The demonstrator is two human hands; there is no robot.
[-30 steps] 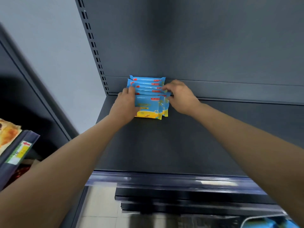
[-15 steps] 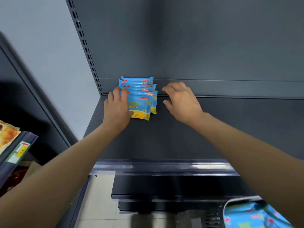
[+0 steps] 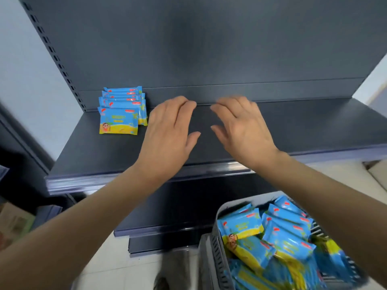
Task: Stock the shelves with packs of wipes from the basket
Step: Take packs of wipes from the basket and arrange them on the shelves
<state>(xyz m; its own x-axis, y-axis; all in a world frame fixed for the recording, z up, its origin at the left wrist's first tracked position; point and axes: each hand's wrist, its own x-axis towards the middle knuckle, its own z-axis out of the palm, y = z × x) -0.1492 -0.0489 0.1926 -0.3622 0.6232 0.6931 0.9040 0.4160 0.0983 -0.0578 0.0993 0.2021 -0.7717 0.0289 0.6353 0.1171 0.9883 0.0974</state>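
Blue-and-yellow packs of wipes (image 3: 122, 110) stand in a short overlapping row at the back left corner of the dark metal shelf (image 3: 303, 126). Both hands hover over the shelf's middle, holding nothing — the left hand (image 3: 169, 135) and right hand (image 3: 244, 130) side by side, fingers loosely spread. More packs fill the grey basket (image 3: 217, 254) below the shelf's front edge, at right.

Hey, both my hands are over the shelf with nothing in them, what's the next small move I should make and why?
Probably lower the right hand to the basket and take another pack. It and the left hand are open and hold nothing, the stack sits at the back left of the shelf with room beside it, and the basket holds many more.
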